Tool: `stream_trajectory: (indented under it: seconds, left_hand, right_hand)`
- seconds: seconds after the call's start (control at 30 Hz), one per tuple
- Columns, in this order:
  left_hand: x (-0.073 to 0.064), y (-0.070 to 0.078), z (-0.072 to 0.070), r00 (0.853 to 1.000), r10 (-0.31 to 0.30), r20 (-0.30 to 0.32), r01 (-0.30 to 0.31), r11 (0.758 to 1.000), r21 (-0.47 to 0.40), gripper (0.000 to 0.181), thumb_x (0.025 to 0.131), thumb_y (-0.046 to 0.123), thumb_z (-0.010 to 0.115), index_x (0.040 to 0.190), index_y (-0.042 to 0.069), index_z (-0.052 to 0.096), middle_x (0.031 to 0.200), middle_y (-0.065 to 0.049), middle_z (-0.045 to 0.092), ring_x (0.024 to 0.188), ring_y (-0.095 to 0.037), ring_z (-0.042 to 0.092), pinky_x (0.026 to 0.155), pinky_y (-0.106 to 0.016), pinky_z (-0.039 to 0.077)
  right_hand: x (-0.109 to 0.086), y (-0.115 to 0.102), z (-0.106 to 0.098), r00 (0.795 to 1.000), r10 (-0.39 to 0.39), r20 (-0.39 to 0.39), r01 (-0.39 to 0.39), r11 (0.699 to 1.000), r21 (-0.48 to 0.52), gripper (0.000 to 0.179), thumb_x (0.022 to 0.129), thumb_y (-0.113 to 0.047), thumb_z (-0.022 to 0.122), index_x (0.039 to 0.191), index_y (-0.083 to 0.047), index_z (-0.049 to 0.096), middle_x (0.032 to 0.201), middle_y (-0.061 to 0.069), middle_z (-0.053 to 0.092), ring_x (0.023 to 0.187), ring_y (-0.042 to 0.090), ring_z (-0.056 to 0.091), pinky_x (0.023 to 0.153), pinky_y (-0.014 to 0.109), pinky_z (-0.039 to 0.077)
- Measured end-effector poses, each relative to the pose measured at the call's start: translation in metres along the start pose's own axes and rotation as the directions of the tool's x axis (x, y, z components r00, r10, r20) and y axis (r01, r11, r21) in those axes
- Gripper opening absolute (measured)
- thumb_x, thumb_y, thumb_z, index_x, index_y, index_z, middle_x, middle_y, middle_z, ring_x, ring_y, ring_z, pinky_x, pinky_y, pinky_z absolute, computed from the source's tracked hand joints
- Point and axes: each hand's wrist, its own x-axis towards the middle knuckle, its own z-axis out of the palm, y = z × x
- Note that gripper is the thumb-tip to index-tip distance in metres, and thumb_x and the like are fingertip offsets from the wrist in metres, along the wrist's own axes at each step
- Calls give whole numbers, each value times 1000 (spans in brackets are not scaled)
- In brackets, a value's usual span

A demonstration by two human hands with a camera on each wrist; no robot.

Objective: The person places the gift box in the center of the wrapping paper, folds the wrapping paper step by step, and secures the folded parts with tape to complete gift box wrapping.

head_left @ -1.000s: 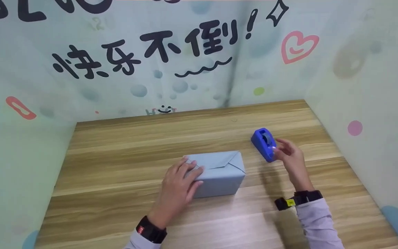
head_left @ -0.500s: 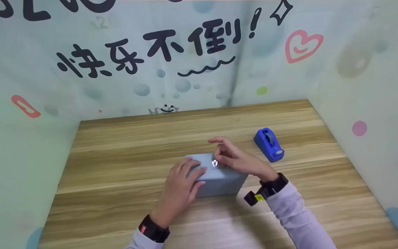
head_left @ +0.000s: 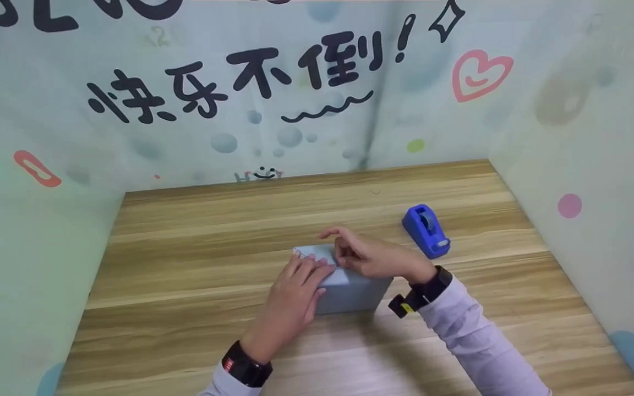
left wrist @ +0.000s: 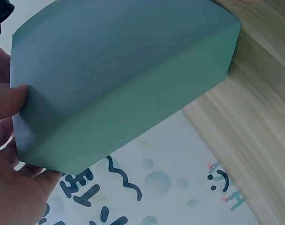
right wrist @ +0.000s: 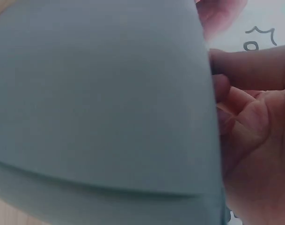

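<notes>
A box wrapped in pale blue-grey paper [head_left: 353,294] sits on the table, its folded paper flaps on top. My left hand [head_left: 289,294] rests on its left end, fingers laid over the top and thumb at the near face; the thumb [left wrist: 13,101] shows at the edge in the left wrist view. Over the top, my right hand [head_left: 369,256] has its fingertips together at the flap seam, one finger sticking out to the left. The piece of clear tape that it held is now hidden under the fingertips. In the right wrist view, curled fingers [right wrist: 224,89] show past the box's edge.
A blue tape dispenser [head_left: 427,231] stands on the wooden table [head_left: 196,264], right of and behind the box. Printed cloth walls [head_left: 317,132] enclose the back and both sides. Wrist cameras are strapped on both wrists.
My right hand has moved left from the tape dispenser to the box top, carrying a piece of tape down onto the flap. My left fingers have shifted slightly right, towards it.
</notes>
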Motion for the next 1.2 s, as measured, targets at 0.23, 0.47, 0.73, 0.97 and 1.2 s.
stream_trajectory:
  seconds: [0.23, 0.47, 0.73, 0.97, 1.2]
  left_hand:
    - [0, 2, -1, 997, 65, -51, -67, 997, -44, 27, 87, 5, 59, 114, 5, 62, 118, -5, 58, 119, -21, 49, 110, -37, 33]
    - [2, 5, 1, 983, 107, -152, -123, 987, -100, 22, 80, -6, 62, 100, 3, 62, 108, -7, 60, 107, -18, 55, 97, -26, 44]
    - [3, 7, -1, 988, 116, -104, -119, 993, -24, 42, 72, -10, 63, 109, 9, 62, 106, -1, 62, 100, -17, 56, 90, -26, 47]
    - [4, 9, -2, 990, 112, -90, -115, 993, -27, 42, 72, -11, 63, 108, 11, 66, 106, -1, 62, 99, -16, 56, 88, -25, 48]
    - [4, 9, -2, 992, 107, -66, -107, 994, 6, 36, 77, -7, 62, 106, 13, 67, 107, -1, 62, 100, -17, 56, 89, -27, 48]
  right_hand:
    - [1, -3, 1, 1000, -13, -13, 12, 997, -79, 49, 87, 10, 44, 130, -6, 30, 79, 6, 51, 71, 11, 48, 65, 21, 43]
    - [1, -5, 2, 998, -49, -30, 45, 990, -137, 46, 86, 9, 44, 128, -5, 33, 76, 5, 49, 69, 11, 47, 63, 20, 41]
    - [1, -6, 2, 999, -30, -17, 27, 986, -163, 42, 89, 5, 45, 128, -6, 33, 76, 2, 48, 67, 9, 46, 61, 20, 42]
    - [1, -9, 2, 1000, 13, -6, -14, 984, -178, 41, 90, 3, 46, 127, -8, 34, 76, 3, 48, 64, 9, 47, 58, 19, 41]
    - [2, -18, 4, 998, 57, -38, -67, 928, -367, 37, 92, -2, 50, 125, -1, 34, 77, 8, 55, 59, 13, 47, 56, 23, 43]
